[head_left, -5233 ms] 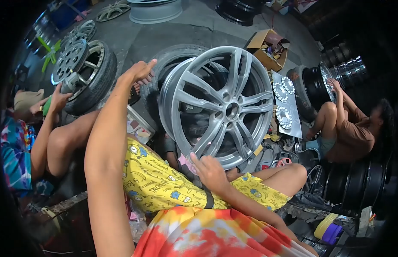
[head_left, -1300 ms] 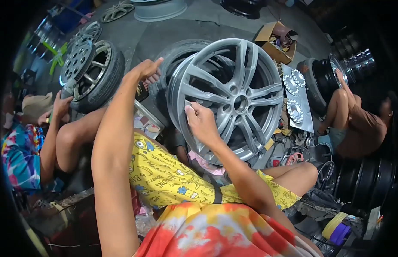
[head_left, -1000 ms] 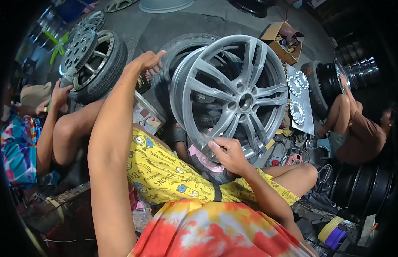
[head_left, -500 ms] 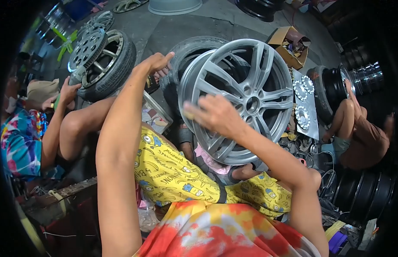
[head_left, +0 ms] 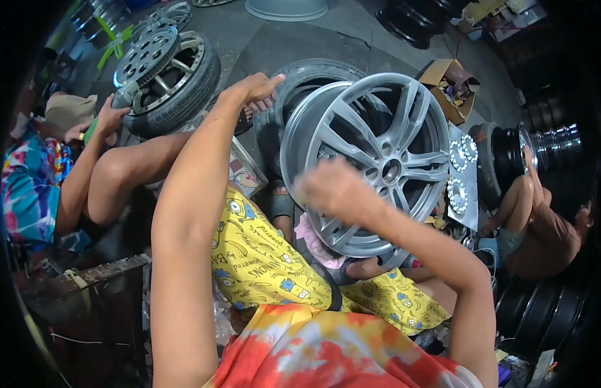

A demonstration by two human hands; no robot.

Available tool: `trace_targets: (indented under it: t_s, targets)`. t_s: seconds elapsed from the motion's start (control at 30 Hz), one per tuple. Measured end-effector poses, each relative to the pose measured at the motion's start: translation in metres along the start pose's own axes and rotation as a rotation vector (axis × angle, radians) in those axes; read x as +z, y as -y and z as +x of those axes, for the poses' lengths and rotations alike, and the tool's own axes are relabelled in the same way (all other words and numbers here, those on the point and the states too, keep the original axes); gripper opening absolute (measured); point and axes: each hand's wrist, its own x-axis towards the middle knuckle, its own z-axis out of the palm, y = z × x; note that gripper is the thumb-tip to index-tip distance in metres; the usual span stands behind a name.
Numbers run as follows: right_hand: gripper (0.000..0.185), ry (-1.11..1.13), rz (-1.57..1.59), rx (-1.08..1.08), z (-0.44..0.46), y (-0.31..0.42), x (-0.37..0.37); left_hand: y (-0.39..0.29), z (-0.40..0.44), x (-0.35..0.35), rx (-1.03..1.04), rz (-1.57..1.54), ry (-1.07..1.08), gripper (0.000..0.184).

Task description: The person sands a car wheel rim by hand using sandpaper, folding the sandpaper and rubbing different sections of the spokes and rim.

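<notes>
Right of the middle of the frame, a grey wheel [head_left: 380,161] stands tipped a little, showing pairs of long arms that spread from a round hole. The right hand [head_left: 336,191] is blurry in front of its left side, with bent fingers; I cannot tell if it touches the wheel or holds anything. The left hand [head_left: 265,90] is near the black tyre [head_left: 270,129] behind, thumb stuck out, fingers loose, with nothing to see in it. The work seems to be on the wheel's front, and I think a move there calls for light, steady fingers. The metal looks hard and smooth, with a soft shine; the tyre looks like dusty rubber. Below the wheel lies a soft, crumpled pink cloth [head_left: 316,242]. Farther right, bumpy silver rings [head_left: 450,194] lie on a flat plate [head_left: 467,216], with a brown cardboard box [head_left: 457,115] above.
</notes>
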Motion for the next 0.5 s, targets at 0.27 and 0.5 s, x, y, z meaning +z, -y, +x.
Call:
trace_targets:
  t_s: [0.27, 0.5]
  targets:
    - [0.045, -0.325, -0.189, 0.279, 0.011, -0.065, 0.009, 0.004, -0.002, -0.002, -0.056, 0.060, 0.022, 0.083]
    - [0.033, -0.066, 0.006, -0.207, -0.002, -0.020, 0.015, 0.007, 0.004, -0.003, -0.059, 0.057, 0.025, 0.088]
